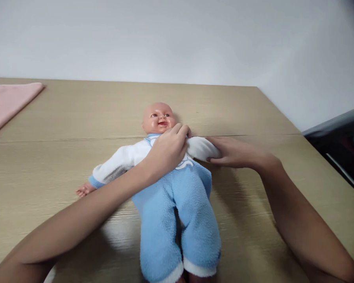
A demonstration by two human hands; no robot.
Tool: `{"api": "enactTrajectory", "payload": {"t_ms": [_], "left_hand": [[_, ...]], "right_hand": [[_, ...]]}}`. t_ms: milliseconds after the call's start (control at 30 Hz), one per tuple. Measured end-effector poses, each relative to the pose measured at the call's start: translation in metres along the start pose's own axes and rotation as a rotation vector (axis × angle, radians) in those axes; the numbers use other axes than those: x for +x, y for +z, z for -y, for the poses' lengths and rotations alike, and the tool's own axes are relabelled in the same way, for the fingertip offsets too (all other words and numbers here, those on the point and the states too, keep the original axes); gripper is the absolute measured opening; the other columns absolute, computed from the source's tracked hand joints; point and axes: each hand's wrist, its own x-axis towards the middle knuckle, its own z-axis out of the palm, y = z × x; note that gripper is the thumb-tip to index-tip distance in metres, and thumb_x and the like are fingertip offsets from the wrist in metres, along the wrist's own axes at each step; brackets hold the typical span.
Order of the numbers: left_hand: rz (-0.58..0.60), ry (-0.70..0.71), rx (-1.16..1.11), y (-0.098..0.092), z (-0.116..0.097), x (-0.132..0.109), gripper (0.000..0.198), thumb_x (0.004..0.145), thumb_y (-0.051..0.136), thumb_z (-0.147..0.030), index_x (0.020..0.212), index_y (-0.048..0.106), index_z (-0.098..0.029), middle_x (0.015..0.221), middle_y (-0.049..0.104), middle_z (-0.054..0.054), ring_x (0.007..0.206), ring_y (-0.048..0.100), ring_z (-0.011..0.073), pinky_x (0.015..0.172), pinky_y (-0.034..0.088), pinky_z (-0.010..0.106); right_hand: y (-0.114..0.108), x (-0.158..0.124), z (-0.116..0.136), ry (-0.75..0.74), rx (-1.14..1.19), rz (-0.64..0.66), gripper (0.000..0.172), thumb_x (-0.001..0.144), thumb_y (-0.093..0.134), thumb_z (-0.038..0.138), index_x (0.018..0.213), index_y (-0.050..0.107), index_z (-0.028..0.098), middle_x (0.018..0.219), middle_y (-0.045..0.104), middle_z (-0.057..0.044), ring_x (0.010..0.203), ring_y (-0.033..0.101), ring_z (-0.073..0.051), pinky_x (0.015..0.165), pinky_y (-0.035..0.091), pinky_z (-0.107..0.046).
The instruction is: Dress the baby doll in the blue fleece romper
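Note:
A bald baby doll (pixel 157 118) lies on its back, head toward the far side, dressed in a blue-and-white fleecy outfit (pixel 159 220). Across its chest reaches my left hand (pixel 172 147), fingers curled closed on the outfit at the shoulder on the picture's right. My right hand (pixel 231 152) is wrapped around the end of the white sleeve (pixel 202 148) on that same side; the doll's hand there is hidden. The doll's other arm stretches out to the left, its small hand (pixel 85 189) showing past a blue cuff.
Beneath the doll is a light wooden table (pixel 61 110) with a seam running across it. A folded pink cloth (pixel 11 102) lies at the far left. Behind stands a pale wall (pixel 153 39), and a dark object (pixel 336 137) is beyond the table's right edge.

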Motion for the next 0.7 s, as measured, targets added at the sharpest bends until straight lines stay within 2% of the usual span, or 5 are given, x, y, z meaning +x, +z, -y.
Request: {"api": "enactTrajectory", "payload": {"t_ms": [167, 367, 467, 600, 700], "left_hand": [[-0.022, -0.005, -0.028, 0.002, 0.001, 0.0, 0.013, 0.11, 0.047, -0.017, 0.115, 0.058, -0.021, 0.118, 0.074, 0.013, 0.108, 0.07, 0.03, 0.093, 0.055, 0.043], [-0.027, -0.057, 0.019, -0.001, 0.002, -0.002, 0.023, 0.102, 0.047, -0.007, 0.116, 0.057, -0.022, 0.115, 0.074, 0.013, 0.104, 0.071, 0.0304, 0.085, 0.053, 0.041], [-0.024, -0.073, 0.01, -0.001, 0.003, -0.002, 0.026, 0.099, 0.047, -0.005, 0.116, 0.056, -0.023, 0.115, 0.075, 0.012, 0.103, 0.071, 0.03, 0.083, 0.053, 0.04], [-0.039, -0.064, -0.061, -0.001, 0.002, -0.001, 0.015, 0.107, 0.049, -0.014, 0.116, 0.056, -0.022, 0.113, 0.074, 0.012, 0.104, 0.071, 0.0298, 0.088, 0.054, 0.041], [-0.102, -0.015, -0.108, -0.007, 0.0, -0.006, 0.009, 0.113, 0.054, -0.027, 0.118, 0.057, -0.02, 0.117, 0.071, 0.014, 0.108, 0.069, 0.0305, 0.097, 0.055, 0.044]], "right_hand": [[0.017, 0.009, 0.011, -0.047, -0.02, -0.036, 0.084, 0.095, 0.086, 0.048, 0.168, 0.05, 0.028, 0.161, 0.067, -0.015, 0.135, 0.071, -0.04, 0.104, 0.056, -0.046], [0.011, 0.016, 0.006, -0.063, -0.294, -0.013, 0.022, 0.098, 0.068, 0.023, 0.12, 0.074, 0.023, 0.118, 0.081, -0.014, 0.106, 0.076, -0.036, 0.088, 0.052, -0.043], [0.005, 0.017, -0.004, -0.084, -0.328, -0.013, 0.014, 0.094, 0.067, 0.02, 0.104, 0.075, 0.025, 0.107, 0.08, -0.01, 0.101, 0.074, -0.034, 0.09, 0.053, -0.044], [0.009, 0.012, 0.003, -0.073, -0.38, -0.087, 0.039, 0.095, 0.072, 0.029, 0.133, 0.074, 0.024, 0.131, 0.077, -0.016, 0.121, 0.072, -0.041, 0.106, 0.055, -0.054], [0.015, -0.002, 0.026, -0.064, -0.485, -0.219, 0.066, 0.1, 0.07, 0.027, 0.163, 0.053, 0.018, 0.161, 0.061, -0.024, 0.145, 0.059, -0.048, 0.12, 0.048, -0.065]]}}
